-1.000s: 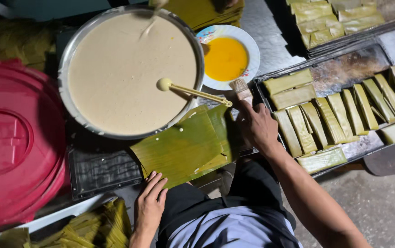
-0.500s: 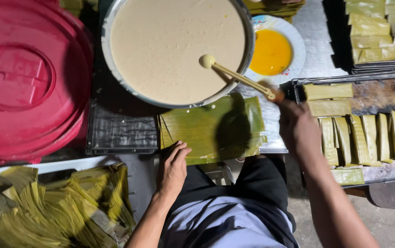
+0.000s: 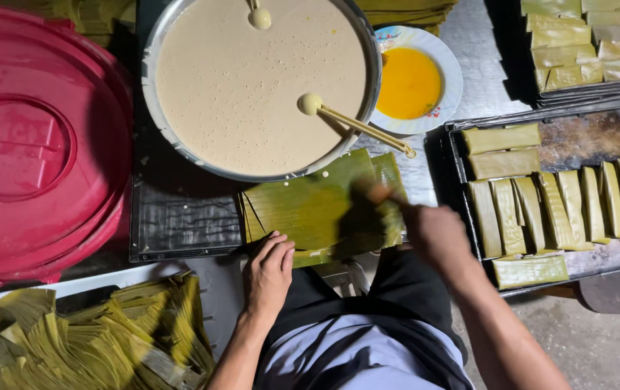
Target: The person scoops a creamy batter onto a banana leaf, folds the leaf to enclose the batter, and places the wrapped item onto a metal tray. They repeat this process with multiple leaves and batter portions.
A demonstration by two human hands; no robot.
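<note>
A green banana leaf [image 3: 310, 209] lies flat in front of me, below a wide metal bowl of pale batter [image 3: 252, 87]. My left hand [image 3: 270, 271] rests with its fingers on the leaf's near edge. My right hand [image 3: 433, 231] is closed on a small brush [image 3: 378, 191], which is blurred and sits over the leaf's right part. A ladle with a long yellow handle [image 3: 357, 124] leans in the batter. A white bowl of orange liquid [image 3: 409, 83] stands to the right of the batter bowl.
A dark tray [image 3: 584, 137] at the right holds several wrapped leaf parcels. A big red lid [image 3: 36, 152] fills the left. Stacked folded leaves [image 3: 93, 339] lie at the bottom left. My lap is below the leaf.
My right hand has come down from beside the ladle handle and orange bowl onto the leaf. My left hand stays at the leaf's near edge. The view has shifted.
</note>
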